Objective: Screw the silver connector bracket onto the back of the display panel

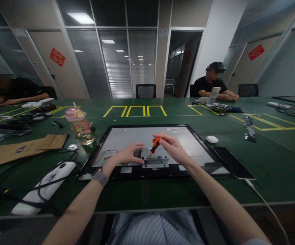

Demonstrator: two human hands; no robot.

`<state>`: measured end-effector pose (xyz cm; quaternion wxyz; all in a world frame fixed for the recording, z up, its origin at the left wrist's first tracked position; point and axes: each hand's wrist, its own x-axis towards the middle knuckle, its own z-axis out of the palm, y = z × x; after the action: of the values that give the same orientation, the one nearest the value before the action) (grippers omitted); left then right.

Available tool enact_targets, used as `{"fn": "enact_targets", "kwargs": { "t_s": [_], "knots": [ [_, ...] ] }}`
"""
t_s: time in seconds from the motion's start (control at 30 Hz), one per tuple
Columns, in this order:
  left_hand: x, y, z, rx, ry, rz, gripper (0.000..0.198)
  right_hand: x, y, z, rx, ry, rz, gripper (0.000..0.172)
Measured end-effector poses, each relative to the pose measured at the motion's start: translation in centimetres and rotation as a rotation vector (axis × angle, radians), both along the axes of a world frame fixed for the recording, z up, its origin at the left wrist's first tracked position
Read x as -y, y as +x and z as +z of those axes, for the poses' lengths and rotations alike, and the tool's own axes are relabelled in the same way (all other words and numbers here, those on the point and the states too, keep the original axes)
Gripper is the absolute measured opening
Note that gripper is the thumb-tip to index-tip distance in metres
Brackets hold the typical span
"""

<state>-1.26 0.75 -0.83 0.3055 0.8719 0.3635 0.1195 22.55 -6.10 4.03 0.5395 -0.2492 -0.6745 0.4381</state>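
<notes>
A flat black-framed panel (188, 143) with a grey back lies on the green table. On its near edge sits a small metal bracket (160, 162) with connectors. My right hand (171, 146) grips an orange and black screwdriver (155, 144), which slants down with its tip at the bracket. At the bracket's left side my left hand (130, 153) is curved around its edge and a dark part, thumb touching the metal; what the fingers hold there is partly hidden. Thin wires (106, 154) lie on the panel left of that hand.
To the left are a pink-lidded cup (79, 126), brown paper packaging (27, 148) and a white device (45, 187) with black cables. On the right lie a phone (231, 161) with a cable and a white case (212, 139). People sit across the table (137, 119).
</notes>
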Motion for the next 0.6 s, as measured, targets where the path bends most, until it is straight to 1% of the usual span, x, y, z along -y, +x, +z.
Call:
{"fn": "enact_targets", "kwargs": {
  "t_s": [0.07, 0.13, 0.27, 0.33, 0.43, 0.5, 0.6],
  "knots": [
    [0.04, 0.06, 0.1, -0.006, 0.005, 0.0, 0.078, 0.04, -0.05, 0.07, -0.02, -0.022, 0.042, 0.028],
    [0.14, 0.12, 0.25, -0.011, 0.008, 0.004, 0.078, 0.01, -0.11, 0.09, -0.036, -0.021, 0.051, 0.027],
    [0.3, 0.14, 0.4, -0.008, 0.004, 0.008, 0.077, -0.11, -0.02, 0.02, -0.017, 0.013, -0.018, 0.018],
    [0.27, 0.1, 0.33, 0.002, 0.0, 0.003, 0.077, -0.13, 0.09, 0.01, -0.012, 0.004, -0.031, 0.016],
    [0.12, 0.07, 0.18, 0.005, -0.004, 0.003, 0.078, -0.09, 0.17, 0.12, -0.026, -0.023, 0.009, 0.023],
    [0.03, 0.08, 0.11, -0.004, -0.002, 0.009, 0.079, -0.06, 0.15, 0.2, -0.036, -0.023, 0.041, 0.024],
    [-0.04, 0.08, 0.05, -0.012, -0.001, 0.012, 0.08, -0.09, 0.1, 0.2, -0.025, 0.016, 0.001, 0.021]
  ]
}}
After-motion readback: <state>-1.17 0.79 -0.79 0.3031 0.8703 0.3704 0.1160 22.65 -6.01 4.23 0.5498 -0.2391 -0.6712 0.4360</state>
